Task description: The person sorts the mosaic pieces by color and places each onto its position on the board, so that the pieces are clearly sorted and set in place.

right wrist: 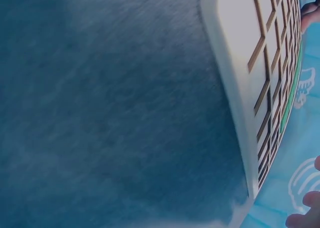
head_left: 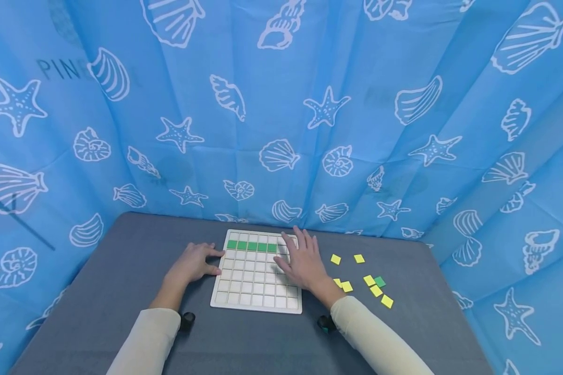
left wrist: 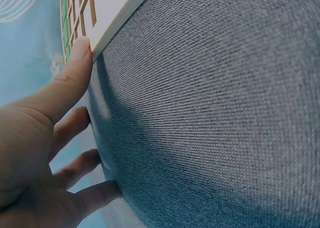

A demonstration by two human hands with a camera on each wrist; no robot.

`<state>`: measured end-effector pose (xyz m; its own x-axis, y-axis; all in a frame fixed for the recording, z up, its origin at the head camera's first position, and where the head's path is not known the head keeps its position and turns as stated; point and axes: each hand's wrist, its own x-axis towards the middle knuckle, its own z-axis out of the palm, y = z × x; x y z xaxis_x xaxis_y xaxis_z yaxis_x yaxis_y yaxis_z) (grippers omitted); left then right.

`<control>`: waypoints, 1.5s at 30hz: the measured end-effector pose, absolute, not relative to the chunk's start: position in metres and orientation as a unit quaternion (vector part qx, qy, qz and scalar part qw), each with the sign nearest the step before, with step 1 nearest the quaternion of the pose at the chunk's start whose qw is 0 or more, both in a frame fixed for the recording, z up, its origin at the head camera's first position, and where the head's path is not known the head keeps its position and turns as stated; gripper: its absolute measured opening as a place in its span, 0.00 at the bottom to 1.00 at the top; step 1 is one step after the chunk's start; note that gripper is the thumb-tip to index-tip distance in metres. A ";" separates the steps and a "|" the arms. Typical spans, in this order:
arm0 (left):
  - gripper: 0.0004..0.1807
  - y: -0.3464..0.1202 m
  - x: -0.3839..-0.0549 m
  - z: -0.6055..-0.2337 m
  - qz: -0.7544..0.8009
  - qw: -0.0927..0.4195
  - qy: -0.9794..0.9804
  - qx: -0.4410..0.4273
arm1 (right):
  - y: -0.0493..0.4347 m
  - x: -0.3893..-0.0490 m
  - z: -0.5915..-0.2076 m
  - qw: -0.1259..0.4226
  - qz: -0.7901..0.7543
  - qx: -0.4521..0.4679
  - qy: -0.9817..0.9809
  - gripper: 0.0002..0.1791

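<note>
A white square board (head_left: 255,309) with a raised grid lies on the table. A row of several green tiles (head_left: 252,246) fills part of its second row from the far edge. At the board's left edge is my left hand (head_left: 194,262); its thumb (left wrist: 75,63) touches the rim while the other fingers rest loosely spread on the cloth. My right hand (head_left: 305,264) hovers over the board's right side with fingers spread, covering some cells. I see nothing held in it. Only a few of its fingertips (right wrist: 310,210) show in the right wrist view.
Several loose yellow tiles (head_left: 359,258) and one green tile (head_left: 379,282) lie scattered right of the board. Grey cloth covers the table (head_left: 248,344). A blue shell-patterned curtain (head_left: 281,130) hangs along the back and sides.
</note>
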<state>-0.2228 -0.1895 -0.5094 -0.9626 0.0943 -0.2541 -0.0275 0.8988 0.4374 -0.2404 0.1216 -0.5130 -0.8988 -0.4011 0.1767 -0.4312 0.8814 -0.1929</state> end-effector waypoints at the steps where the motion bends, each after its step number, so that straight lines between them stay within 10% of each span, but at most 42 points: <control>1: 0.33 -0.190 -0.223 -0.510 0.223 0.135 0.965 0.018 | 0.123 -0.240 -0.514 0.066 0.113 0.212 -0.968 0.39; 45: 0.33 -0.191 -0.223 -0.507 0.228 0.150 0.962 0.024 | 0.252 -0.207 -0.516 0.030 0.104 0.094 -0.990 0.46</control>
